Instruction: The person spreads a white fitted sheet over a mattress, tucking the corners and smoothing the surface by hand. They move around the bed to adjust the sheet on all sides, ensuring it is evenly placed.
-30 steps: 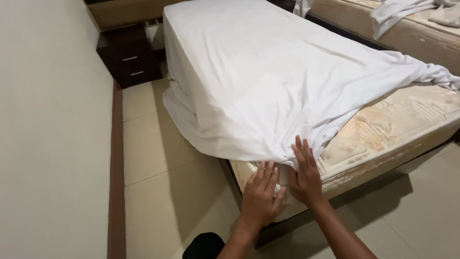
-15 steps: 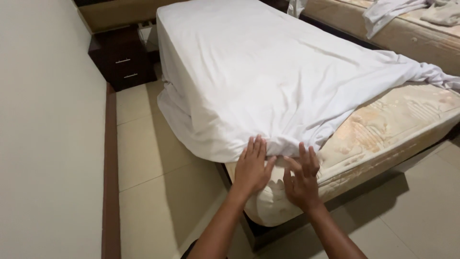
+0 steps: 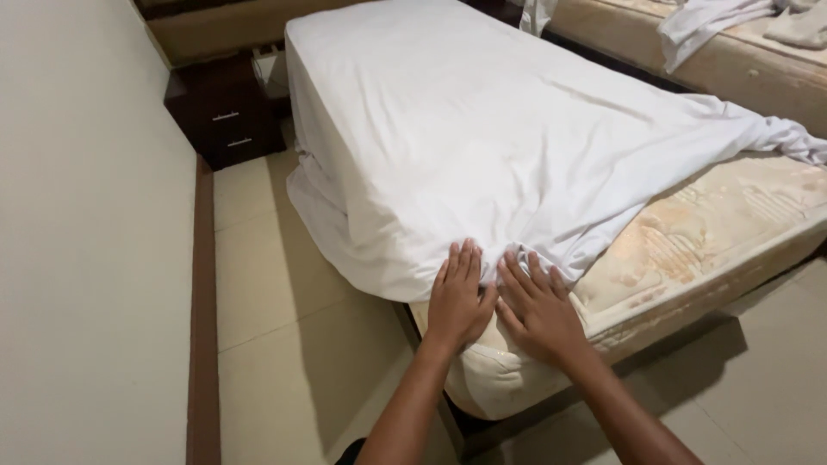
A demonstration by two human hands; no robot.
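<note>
Two hands press flat and side by side on the near corner of a bare mattress (image 3: 689, 250), fingers spread and pointing up the bed. The left hand (image 3: 459, 297) and the right hand (image 3: 538, 308) now touch at the thumbs, their fingertips on the hem of a white fitted sheet (image 3: 500, 146); a second ago they sat lower on the corner, with the sheet's edge bunched above them. Neither hand is clamped on the cloth; both lie open against it. The sheet covers the head and middle of the mattress but stops short of this corner, leaving the yellowed, patterned ticking exposed to the right. By this reading the corner is not yet covered. A dark nightstand (image 3: 226, 116) stands by the wall, and a second bed (image 3: 741, 69) with loose linen lies beyond.
</note>
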